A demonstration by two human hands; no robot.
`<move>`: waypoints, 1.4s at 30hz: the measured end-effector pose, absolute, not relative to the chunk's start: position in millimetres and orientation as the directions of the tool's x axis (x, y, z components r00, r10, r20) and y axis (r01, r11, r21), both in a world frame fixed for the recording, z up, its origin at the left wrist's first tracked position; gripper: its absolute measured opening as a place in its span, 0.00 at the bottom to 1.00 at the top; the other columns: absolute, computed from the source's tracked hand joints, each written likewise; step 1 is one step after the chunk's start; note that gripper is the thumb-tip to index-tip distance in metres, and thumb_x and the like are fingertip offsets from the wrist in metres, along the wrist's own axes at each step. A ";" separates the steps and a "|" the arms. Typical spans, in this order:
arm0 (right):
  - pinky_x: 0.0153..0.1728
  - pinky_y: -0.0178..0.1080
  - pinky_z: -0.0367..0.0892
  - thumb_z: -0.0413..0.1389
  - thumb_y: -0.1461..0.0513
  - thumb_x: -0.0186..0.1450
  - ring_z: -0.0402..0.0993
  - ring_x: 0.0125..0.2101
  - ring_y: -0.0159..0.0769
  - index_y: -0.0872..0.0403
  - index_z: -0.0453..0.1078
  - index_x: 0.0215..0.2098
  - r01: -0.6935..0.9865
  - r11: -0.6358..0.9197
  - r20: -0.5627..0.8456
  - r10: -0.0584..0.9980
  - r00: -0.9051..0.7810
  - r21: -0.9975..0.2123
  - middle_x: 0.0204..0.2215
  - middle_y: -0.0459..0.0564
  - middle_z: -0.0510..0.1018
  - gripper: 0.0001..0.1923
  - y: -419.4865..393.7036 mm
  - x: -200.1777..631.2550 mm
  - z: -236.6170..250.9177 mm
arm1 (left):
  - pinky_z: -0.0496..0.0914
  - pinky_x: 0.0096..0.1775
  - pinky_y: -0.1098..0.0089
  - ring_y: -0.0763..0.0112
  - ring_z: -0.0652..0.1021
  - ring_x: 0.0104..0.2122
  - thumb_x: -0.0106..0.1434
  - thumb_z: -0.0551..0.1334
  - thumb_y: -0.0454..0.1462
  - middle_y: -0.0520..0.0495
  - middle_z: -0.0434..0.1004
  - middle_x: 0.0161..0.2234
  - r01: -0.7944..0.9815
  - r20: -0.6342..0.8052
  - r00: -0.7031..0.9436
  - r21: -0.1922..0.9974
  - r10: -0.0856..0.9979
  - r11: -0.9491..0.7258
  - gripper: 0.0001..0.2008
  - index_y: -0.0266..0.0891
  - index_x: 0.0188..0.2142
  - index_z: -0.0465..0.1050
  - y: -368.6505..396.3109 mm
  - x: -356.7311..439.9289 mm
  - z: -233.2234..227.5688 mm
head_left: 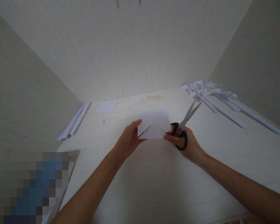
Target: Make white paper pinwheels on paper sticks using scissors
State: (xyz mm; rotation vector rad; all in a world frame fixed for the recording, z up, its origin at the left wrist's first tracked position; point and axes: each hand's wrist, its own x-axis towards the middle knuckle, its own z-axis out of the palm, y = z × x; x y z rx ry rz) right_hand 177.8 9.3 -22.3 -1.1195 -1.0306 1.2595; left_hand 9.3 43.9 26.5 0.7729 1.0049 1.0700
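A small sheet of white paper [154, 119] is held up between both hands over the table, with slanting cuts or folds running in from its lower corners. My left hand [130, 137] pinches the paper's left edge, thumb on top. At the lower right corner, my right hand [183, 140] grips the paper with its fingertips. That same hand also carries scissors [186, 119] with black handles, the fingers through the loops. The scissor blades are parted and point up and away, apart from the paper.
Another white paper square [107, 106] lies at the back left. Rolled paper tubes [76, 121] rest by the left wall. Paper tubes with pinwheel-like folded tops [205, 88] are piled at the right. Walls enclose the table [142, 186] on three sides.
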 end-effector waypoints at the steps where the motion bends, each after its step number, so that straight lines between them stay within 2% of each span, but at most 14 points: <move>1: 0.19 0.31 0.58 0.63 0.60 0.45 0.64 0.19 0.27 0.54 0.60 0.23 -0.161 -0.020 -0.026 0.999 0.037 -0.987 0.18 0.40 0.67 0.15 9.4 178.4 -22.3 | 0.71 0.26 0.65 0.63 0.75 0.22 0.46 0.65 0.35 0.40 0.74 0.21 -0.292 -0.295 0.183 0.894 0.938 0.339 0.06 0.31 0.22 0.74 45.6 7.7 25.8; 4: 0.16 0.30 0.53 0.63 0.61 0.46 0.58 0.16 0.24 0.54 0.60 0.22 -0.155 0.027 0.011 0.994 0.105 -0.988 0.16 0.39 0.64 0.14 9.7 178.3 -20.8 | 0.70 0.29 0.70 0.68 0.76 0.24 0.43 0.66 0.31 0.41 0.76 0.23 -0.191 -0.336 0.292 0.897 0.895 0.398 0.04 0.31 0.22 0.74 46.5 6.8 21.7; 8: 0.15 0.30 0.50 0.61 0.61 0.48 0.54 0.15 0.23 0.54 0.59 0.22 -0.192 0.137 0.073 0.949 0.307 -0.972 0.17 0.39 0.63 0.12 11.1 176.0 -19.2 | 0.70 0.34 0.69 0.67 0.76 0.30 0.41 0.68 0.31 0.41 0.78 0.32 -0.207 -0.298 0.273 0.910 0.915 0.359 0.10 0.33 0.28 0.75 40.6 12.2 15.3; 13: 0.15 0.30 0.51 0.60 0.61 0.48 0.55 0.15 0.23 0.54 0.59 0.23 -0.190 0.172 0.081 0.909 0.408 -0.967 0.17 0.40 0.64 0.13 11.8 173.7 -16.9 | 0.70 0.35 0.67 0.65 0.76 0.33 0.41 0.68 0.33 0.41 0.77 0.36 -0.183 -0.270 0.291 0.926 0.918 0.330 0.18 0.35 0.35 0.74 29.9 22.5 5.1; 16: 0.15 0.30 0.51 0.60 0.60 0.48 0.54 0.14 0.23 0.54 0.59 0.22 -0.211 0.162 0.049 0.889 0.455 -0.964 0.16 0.39 0.63 0.13 10.7 172.3 -14.4 | 0.70 0.36 0.67 0.66 0.76 0.34 0.42 0.68 0.33 0.42 0.76 0.36 -0.206 -0.247 0.273 0.929 0.930 0.308 0.18 0.35 0.36 0.73 25.8 27.5 1.8; 18: 0.14 0.30 0.51 0.60 0.59 0.49 0.55 0.14 0.22 0.54 0.59 0.22 -0.217 0.122 0.027 0.917 0.397 -0.969 0.17 0.40 0.66 0.13 8.6 170.3 -13.7 | 0.69 0.36 0.70 0.69 0.75 0.34 0.44 0.67 0.33 0.42 0.76 0.36 -0.280 -0.249 0.211 0.911 0.945 0.303 0.16 0.35 0.35 0.73 24.8 30.2 2.3; 21: 0.17 0.31 0.55 0.62 0.59 0.47 0.61 0.17 0.25 0.54 0.60 0.22 -0.180 0.013 -0.022 0.981 0.192 -0.984 0.22 0.44 0.73 0.14 3.3 165.3 -14.9 | 0.68 0.34 0.73 0.72 0.75 0.32 0.44 0.66 0.33 0.44 0.76 0.35 -0.394 -0.277 0.116 0.869 0.954 0.300 0.14 0.35 0.34 0.73 24.5 33.3 4.6; 23: 0.21 0.32 0.60 0.62 0.60 0.46 0.66 0.21 0.29 0.54 0.61 0.23 -0.132 -0.021 -0.031 0.997 0.075 -0.991 0.24 0.46 0.75 0.14 -0.6 161.6 -16.1 | 0.67 0.32 0.74 0.74 0.74 0.30 0.44 0.67 0.33 0.46 0.76 0.34 -0.430 -0.292 0.078 0.853 0.953 0.297 0.15 0.36 0.34 0.73 24.0 34.5 5.3; 25: 0.23 0.34 0.61 0.63 0.60 0.45 0.68 0.23 0.31 0.54 0.60 0.23 -0.083 -0.009 -0.011 1.000 0.027 -0.997 0.23 0.46 0.74 0.14 -3.3 159.2 -16.6 | 0.67 0.31 0.74 0.74 0.74 0.29 0.43 0.67 0.33 0.47 0.76 0.33 -0.426 -0.305 0.056 0.854 0.951 0.299 0.14 0.36 0.33 0.74 22.8 35.4 5.3; 29: 0.23 0.34 0.61 0.63 0.59 0.44 0.66 0.22 0.30 0.53 0.60 0.22 -0.030 0.023 0.021 0.997 0.071 -0.999 0.22 0.46 0.73 0.15 -3.8 159.8 -15.4 | 0.67 0.32 0.72 0.72 0.74 0.30 0.43 0.67 0.34 0.45 0.75 0.33 -0.365 -0.312 0.044 0.879 0.949 0.306 0.11 0.34 0.30 0.73 20.7 36.3 4.9; 34: 0.20 0.32 0.59 0.64 0.59 0.43 0.62 0.19 0.27 0.54 0.60 0.22 -0.036 0.027 0.023 0.993 0.112 -0.999 0.22 0.44 0.72 0.16 -2.1 162.6 -13.7 | 0.68 0.33 0.69 0.70 0.74 0.29 0.43 0.67 0.34 0.44 0.75 0.31 -0.320 -0.294 0.066 0.899 0.953 0.299 0.13 0.33 0.32 0.73 18.9 36.3 4.4; 38: 0.17 0.30 0.55 0.64 0.60 0.43 0.57 0.16 0.24 0.54 0.60 0.21 -0.061 0.026 0.018 0.991 0.131 -0.998 0.17 0.39 0.66 0.16 -2.2 161.4 -14.5 | 0.68 0.36 0.66 0.69 0.75 0.29 0.45 0.66 0.36 0.43 0.76 0.31 -0.272 -0.250 0.107 0.924 0.962 0.270 0.12 0.34 0.32 0.73 16.5 36.4 1.7; 42: 0.15 0.30 0.52 0.61 0.60 0.47 0.55 0.15 0.24 0.54 0.60 0.22 -0.043 0.039 0.033 0.990 0.134 -0.998 0.14 0.37 0.62 0.13 -2.7 160.9 -16.2 | 0.68 0.37 0.65 0.68 0.75 0.30 0.45 0.66 0.37 0.45 0.75 0.31 -0.226 -0.237 0.088 0.941 0.967 0.251 0.12 0.36 0.31 0.73 16.1 36.7 -2.2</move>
